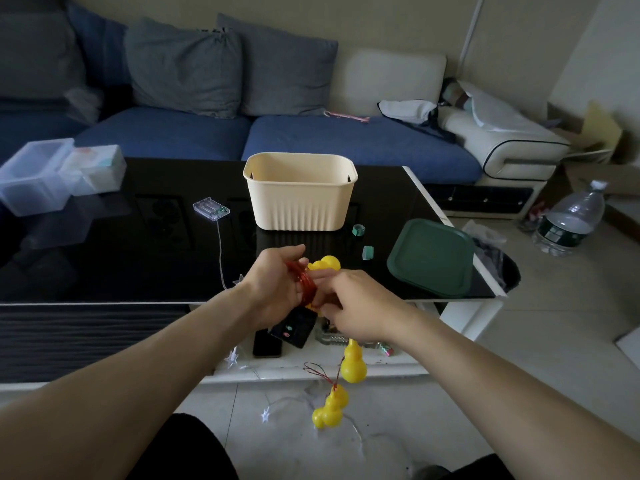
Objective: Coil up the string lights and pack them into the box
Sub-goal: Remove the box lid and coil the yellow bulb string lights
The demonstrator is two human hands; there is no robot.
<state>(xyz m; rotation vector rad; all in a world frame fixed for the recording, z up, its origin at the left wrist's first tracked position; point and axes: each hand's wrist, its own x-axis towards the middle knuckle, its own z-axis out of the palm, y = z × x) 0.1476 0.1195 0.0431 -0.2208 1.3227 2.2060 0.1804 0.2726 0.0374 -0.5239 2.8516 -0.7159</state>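
On the black coffee table (138, 237), centre frame, I see the left hand (273, 289) wearing the red wire coil (304, 284) round its fingers. My right hand (356, 306) pinches the trailing strand, yellow gourd lights (353, 365) hanging below. The box (300, 206) stands directly above both hands.

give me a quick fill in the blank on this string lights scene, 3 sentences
1. The red wire is wound around the ____ hand.
2. The cream box on the black table holds ____ of the lights yet.
3. The green lid lies to the ____ of the box.

Missing words: left; none; right
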